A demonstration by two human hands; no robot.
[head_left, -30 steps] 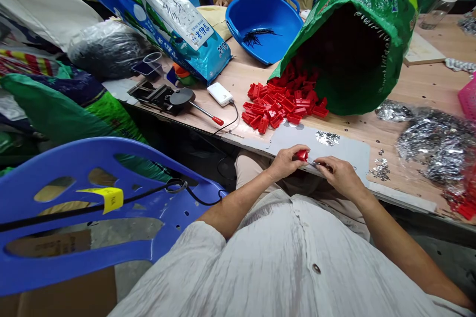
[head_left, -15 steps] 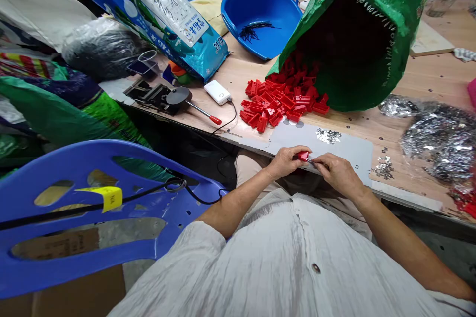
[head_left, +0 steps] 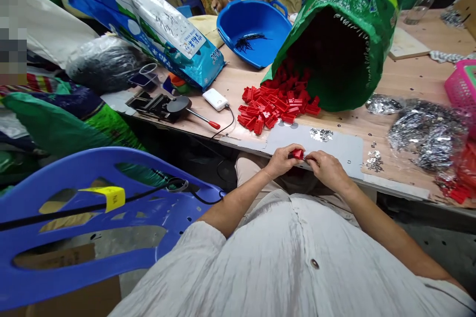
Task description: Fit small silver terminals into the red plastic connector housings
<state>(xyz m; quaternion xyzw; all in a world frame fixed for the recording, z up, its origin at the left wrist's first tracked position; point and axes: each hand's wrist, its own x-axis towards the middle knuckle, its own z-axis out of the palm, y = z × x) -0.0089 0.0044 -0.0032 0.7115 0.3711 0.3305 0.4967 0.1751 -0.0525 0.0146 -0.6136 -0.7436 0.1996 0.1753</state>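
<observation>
At the near edge of the desk (head_left: pixel 409 79), just over the grey mat (head_left: pixel 344 147), both hands meet around one small red piece (head_left: pixel 297 153). The left hand (head_left: pixel 283 159) pinches the piece between thumb and fingers and holds it up off the mat. The right hand (head_left: pixel 324 168) has its fingers bunched close together, and they touch the right end of the piece. I cannot tell if they also hold something tiny. The piece looks like hard plastic, so I think it is very light and stiff, and it will not bend or squash. It may be a bit smooth, so a firm pinch on its two flat sides seems the best way to hold it. That leaves the open end free. Farther back, a pile of the same red pieces (head_left: pixel 277 104) spills from a big green sack (head_left: pixel 345 34) that lies on its side. A few little shiny metal bits (head_left: pixel 322 133) lie on the mat near the hands. They look thin, and I think they are easy to drop. A blue bowl (head_left: pixel 253 25) sits far back on the left.
</observation>
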